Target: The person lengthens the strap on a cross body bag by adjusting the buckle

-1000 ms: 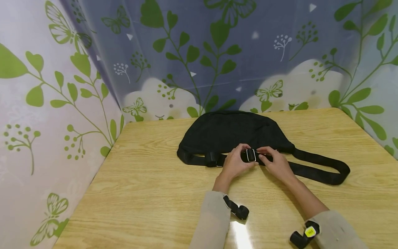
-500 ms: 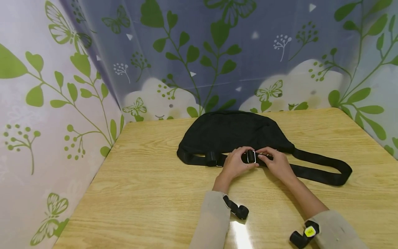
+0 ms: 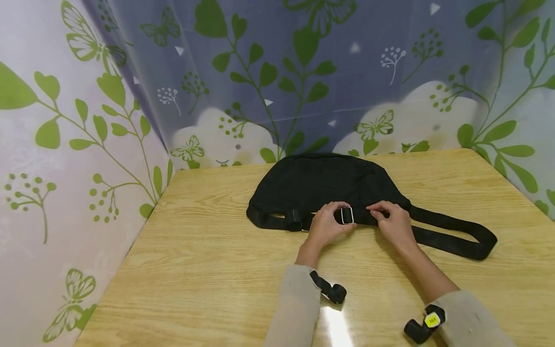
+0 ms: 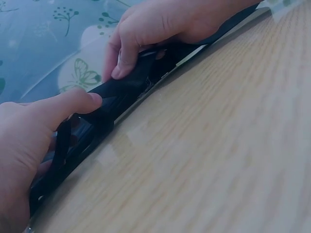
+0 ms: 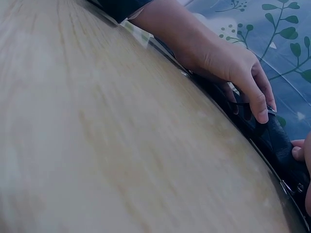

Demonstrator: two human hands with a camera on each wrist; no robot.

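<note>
A black waist bag lies on the wooden table with its strap along the near side. My left hand grips the strap at its silver slider buckle, thumb and fingers on either side. To the right of the buckle, my right hand pinches the strap between thumb and fingers. The left wrist view has my left thumb lying on the strap. In the right wrist view, my right thumb and fingers close on the strap's edge, and part of my left hand shows at the border.
The strap's loose loop bends round on the table at the right. Left of my left hand, a black rolled strap piece sits on the strap. A patterned cloth hangs behind and beside the table.
My right hand has slid rightwards from the buckle, and more flat strap shows between the hands. The loop at the right has shifted further right. My left hand stays at the buckle.
</note>
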